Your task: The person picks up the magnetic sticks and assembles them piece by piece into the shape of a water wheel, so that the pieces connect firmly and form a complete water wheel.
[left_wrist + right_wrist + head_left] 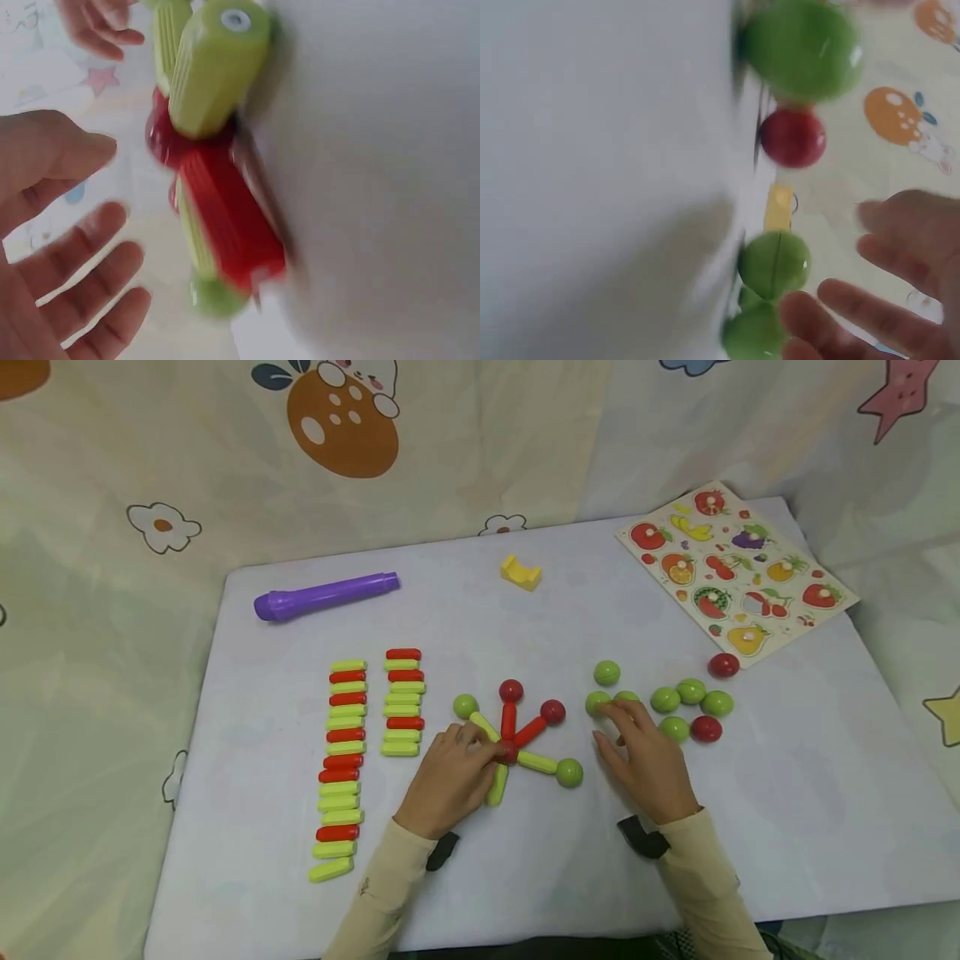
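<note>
A spoked figure of red and light-green magnetic sticks lies on the table around a central red ball (507, 752). Red balls (552, 712) and green balls (570, 772) cap several spokes. The left wrist view shows a green stick (217, 71) and a red stick (232, 221) with bare outer ends. My left hand (455, 774) is over the figure's left side, its fingertips near the centre; in its wrist view the fingers are spread, apart from the sticks. At the loose green balls (597, 703), my right hand (651, 760) reaches with parted fingers, fingertips right by them (754, 330).
Two columns of red and green sticks (342, 760) lie to the left. Loose green balls and red balls (706, 728) sit to the right, below a fruit picture board (738, 568). A purple tube (326, 597) and a yellow notched piece (521, 573) lie at the back.
</note>
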`<state>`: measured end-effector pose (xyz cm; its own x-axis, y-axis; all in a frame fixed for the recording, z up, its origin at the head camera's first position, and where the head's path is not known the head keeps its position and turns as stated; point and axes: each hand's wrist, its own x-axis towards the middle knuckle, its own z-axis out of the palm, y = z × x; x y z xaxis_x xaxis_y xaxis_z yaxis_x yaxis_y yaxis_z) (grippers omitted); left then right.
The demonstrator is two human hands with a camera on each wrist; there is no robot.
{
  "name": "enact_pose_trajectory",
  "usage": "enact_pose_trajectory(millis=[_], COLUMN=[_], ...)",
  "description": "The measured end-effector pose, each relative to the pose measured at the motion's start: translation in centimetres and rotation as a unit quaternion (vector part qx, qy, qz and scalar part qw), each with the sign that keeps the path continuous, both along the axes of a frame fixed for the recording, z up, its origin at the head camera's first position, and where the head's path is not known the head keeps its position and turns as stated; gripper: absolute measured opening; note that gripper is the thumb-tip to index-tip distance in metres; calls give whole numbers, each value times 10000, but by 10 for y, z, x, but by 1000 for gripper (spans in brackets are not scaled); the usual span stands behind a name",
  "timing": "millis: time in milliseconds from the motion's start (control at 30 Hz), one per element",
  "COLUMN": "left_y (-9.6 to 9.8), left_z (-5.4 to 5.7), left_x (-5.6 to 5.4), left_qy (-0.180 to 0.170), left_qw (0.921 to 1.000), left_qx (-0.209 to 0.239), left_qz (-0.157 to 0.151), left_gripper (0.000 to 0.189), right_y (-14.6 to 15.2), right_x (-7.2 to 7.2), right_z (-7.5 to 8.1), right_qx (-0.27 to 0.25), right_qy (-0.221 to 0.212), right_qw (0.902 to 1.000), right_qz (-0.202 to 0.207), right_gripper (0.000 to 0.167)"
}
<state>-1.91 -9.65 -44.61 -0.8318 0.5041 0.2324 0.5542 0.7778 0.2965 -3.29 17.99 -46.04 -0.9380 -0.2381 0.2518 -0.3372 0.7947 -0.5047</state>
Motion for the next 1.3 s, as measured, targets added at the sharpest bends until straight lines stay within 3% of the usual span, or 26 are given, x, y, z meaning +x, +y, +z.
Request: enact_pose_trajectory(millis=[100,233,333,433,533,633,733,833,1033,1300], left_y=[-10,-12,-8,0,6,10,12,14,16,16], left_z=[0,-6,-14,-20,-21,-21,-21,-23,-24,-21], left_x=[12,25,31,32,33,33,33,32,32,32], left_qy=[-217,-934,-1384,-1471,-1447,-1557,-1808,-2020,-2371,-2548], left_qw=[9994,9938,9878,9867,9870,9843,9779,9716,9604,9554], left_qx=[14,75,63,-20,-2,198,485,746,1149,1191], left_qz=[282,605,713,694,707,808,932,981,910,901], left_gripper=[15,20,25,29,28,26,25,22,20,24], right_y=[0,-3,-5,-5,-7,-17,-32,-47,-63,-70], right_x=[-11,-17,-18,-16,-7,11,33,51,65,64], right_z=[3,3,4,10,22,30,28,15,-8,-11], right_qx=[486,853,933,786,379,-80,-422,-504,-541,-525], right_qy=[-165,-495,-540,-381,-171,-105,-408,-875,-1158,-1081], right_qw=[9985,9947,9939,9962,9990,9969,9864,9753,9722,9801], right_qz=[186,305,246,63,156,777,1537,1965,1963,1582], right_gripper=[42,42,40,41,45,48,46,41,39,39])
